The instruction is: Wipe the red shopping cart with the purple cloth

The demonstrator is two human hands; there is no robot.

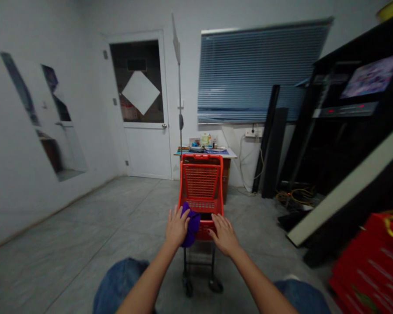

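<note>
Touching purple cloth [192,226] with your left hand [176,227], grip unclear; right hand [225,236] spread at red cart [201,201]. Uneven push could roll wheels [215,286] below hands.

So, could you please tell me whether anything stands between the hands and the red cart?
Yes, on the left: the purple cloth lies at the fingers of the left hand, partly between it and the red cart. Nothing visible stands between the right hand and the cart's near edge.
</note>
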